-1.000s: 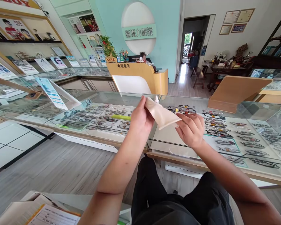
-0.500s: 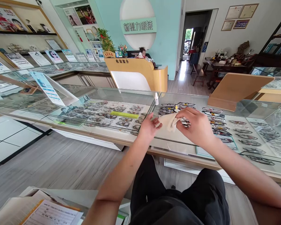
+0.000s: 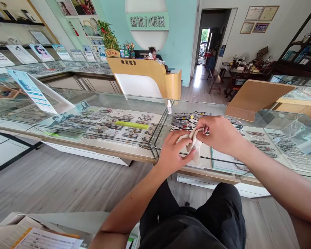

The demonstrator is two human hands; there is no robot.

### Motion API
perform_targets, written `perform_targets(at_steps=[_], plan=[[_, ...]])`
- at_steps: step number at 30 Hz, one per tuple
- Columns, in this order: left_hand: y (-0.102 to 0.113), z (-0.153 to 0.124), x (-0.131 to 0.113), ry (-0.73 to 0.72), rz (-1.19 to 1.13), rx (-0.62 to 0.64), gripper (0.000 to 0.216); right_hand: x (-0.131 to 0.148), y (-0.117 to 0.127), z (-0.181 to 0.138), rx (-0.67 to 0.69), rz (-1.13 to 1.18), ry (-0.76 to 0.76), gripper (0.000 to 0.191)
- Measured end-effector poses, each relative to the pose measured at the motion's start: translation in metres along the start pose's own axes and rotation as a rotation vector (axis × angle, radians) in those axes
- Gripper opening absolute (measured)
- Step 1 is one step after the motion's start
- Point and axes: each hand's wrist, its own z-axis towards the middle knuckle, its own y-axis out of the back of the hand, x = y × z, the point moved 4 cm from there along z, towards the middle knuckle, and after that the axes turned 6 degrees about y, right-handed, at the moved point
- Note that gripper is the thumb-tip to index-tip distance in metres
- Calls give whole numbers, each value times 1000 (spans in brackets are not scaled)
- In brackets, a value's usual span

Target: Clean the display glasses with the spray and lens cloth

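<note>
A small beige cloth (image 3: 193, 145) hangs crumpled between both of my hands, just above the front edge of a glass display counter (image 3: 134, 103). My left hand (image 3: 173, 152) pinches the cloth's lower left side with thumb and fingers. My right hand (image 3: 219, 133) grips its upper right part with curled fingers. Rows of spectacle frames (image 3: 186, 119) lie under the glass right behind my hands.
A small white bottle (image 3: 169, 107) stands on the counter glass. A wooden stand (image 3: 254, 98) sits at the right, a leaflet holder (image 3: 33, 91) at the left. A person sits behind the reception desk (image 3: 145, 74). Papers (image 3: 41, 237) lie on a table by my knee.
The cloth was stretched out flat between my hands and is now bunched up. Both hands have dropped lower and closer together, near the counter's front edge.
</note>
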Motion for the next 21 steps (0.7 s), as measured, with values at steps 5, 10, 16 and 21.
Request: perform_targets(at_steps=[5,10,16,21], plan=[[1,-1,-6,23,86,22,22,1,2,0,-6,-41,-20,9],[-1,-3,-16,1,173,49,18,3,3,-1,2,-54,-33,8],[-3,-5,-16,14,200,16,23,0,7,-2,10,-69,-67,8],[8,4,-1,104,52,13,27,-2,15,-3,10,-39,-54,7]])
